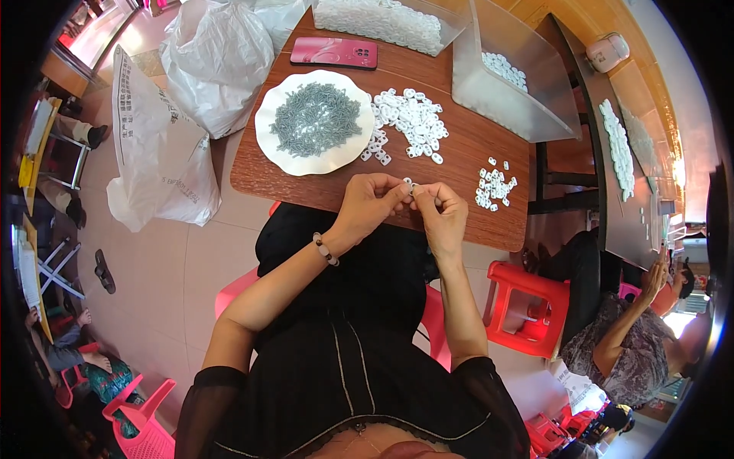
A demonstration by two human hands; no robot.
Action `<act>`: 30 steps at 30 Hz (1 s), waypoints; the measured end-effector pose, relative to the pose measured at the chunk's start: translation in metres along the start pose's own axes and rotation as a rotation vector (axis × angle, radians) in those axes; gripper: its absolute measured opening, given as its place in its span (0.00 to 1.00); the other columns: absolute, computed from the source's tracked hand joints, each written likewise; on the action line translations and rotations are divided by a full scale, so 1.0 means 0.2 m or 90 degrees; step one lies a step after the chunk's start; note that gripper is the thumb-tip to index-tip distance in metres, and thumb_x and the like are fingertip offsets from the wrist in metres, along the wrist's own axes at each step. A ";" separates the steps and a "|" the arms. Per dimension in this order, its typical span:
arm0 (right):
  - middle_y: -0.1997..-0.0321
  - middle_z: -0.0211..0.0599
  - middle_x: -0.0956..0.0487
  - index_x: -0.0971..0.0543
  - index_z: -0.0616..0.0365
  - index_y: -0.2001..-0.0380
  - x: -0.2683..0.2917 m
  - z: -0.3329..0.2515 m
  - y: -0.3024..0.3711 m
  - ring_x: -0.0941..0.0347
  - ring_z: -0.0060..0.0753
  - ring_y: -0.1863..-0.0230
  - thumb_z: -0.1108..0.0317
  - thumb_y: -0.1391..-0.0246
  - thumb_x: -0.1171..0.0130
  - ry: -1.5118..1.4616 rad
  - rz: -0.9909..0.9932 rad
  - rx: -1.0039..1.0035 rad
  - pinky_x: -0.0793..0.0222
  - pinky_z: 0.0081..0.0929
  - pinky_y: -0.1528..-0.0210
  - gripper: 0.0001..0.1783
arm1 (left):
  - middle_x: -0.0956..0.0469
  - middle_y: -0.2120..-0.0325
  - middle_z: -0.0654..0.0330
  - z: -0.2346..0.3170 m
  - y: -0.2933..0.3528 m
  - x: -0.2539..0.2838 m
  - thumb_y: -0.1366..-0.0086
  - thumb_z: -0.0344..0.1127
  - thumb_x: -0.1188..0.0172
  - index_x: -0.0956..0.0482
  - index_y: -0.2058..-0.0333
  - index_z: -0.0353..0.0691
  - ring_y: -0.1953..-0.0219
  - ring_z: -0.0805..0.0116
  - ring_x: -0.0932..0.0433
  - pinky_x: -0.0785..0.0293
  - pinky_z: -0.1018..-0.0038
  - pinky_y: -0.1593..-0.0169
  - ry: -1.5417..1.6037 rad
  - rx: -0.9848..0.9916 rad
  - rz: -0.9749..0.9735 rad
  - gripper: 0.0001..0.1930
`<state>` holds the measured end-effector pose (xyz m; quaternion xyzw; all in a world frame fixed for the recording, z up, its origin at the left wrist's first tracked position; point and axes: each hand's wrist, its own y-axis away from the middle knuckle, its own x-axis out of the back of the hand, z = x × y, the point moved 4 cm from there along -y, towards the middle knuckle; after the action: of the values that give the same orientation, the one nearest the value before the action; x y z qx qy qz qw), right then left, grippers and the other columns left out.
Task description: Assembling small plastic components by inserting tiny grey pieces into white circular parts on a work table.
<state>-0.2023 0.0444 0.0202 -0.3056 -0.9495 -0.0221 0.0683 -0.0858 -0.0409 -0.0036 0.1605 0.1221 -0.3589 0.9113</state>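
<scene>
Left hand [368, 205] and right hand [443, 217] are pretty much together, both pinching a tiny white piece [408, 183] over the near edge of the table [474, 141]. Just past them: a loose heap of white pieces [417, 126], a wavy white plate [267, 141] of little grey bits [317, 115], then a pink phone [334, 53].

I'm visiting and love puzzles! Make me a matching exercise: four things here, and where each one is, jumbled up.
Things
1. Wavy-edged white plate
2. Pink phone
3. Tiny white piece
4. Smaller pile of white pieces

Places
A. At the fingertips of the left hand and right hand
B. Toward the right edge of the table
C. Underneath the heap of grey pieces
D. Beyond the plate, farther from the person

Pairs: 1-C, 2-D, 3-A, 4-B
</scene>
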 end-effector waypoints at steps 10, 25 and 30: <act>0.80 0.30 0.22 0.20 0.62 0.73 0.08 -0.01 -0.03 0.33 0.15 0.81 0.66 0.45 0.39 0.168 0.002 0.010 0.39 0.18 0.77 0.10 | 0.20 0.71 0.62 0.03 0.02 0.04 0.35 0.31 0.42 0.21 0.59 0.32 0.72 0.83 0.26 0.30 0.86 0.68 0.039 0.028 -0.006 0.09; 0.78 0.38 0.23 0.21 0.58 0.76 0.13 -0.06 -0.03 0.27 0.40 0.71 0.62 0.50 0.38 0.532 0.040 0.049 0.33 0.37 0.67 0.10 | 0.20 0.69 0.61 0.05 0.07 0.07 0.34 0.32 0.43 0.22 0.57 0.32 0.72 0.82 0.26 0.27 0.85 0.67 0.077 0.069 -0.017 0.11; 0.76 0.36 0.22 0.19 0.59 0.71 0.10 -0.16 0.02 0.28 0.35 0.72 0.71 0.50 0.38 0.372 0.050 0.215 0.32 0.30 0.68 0.03 | 0.19 0.69 0.61 0.06 0.09 0.05 0.33 0.31 0.44 0.26 0.53 0.32 0.72 0.82 0.26 0.28 0.85 0.67 0.110 0.069 -0.043 0.13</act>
<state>-0.2125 0.0557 0.0546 -0.3073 -0.8675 0.0512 0.3879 -0.0644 -0.0400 0.0078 0.2361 0.1861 -0.3804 0.8746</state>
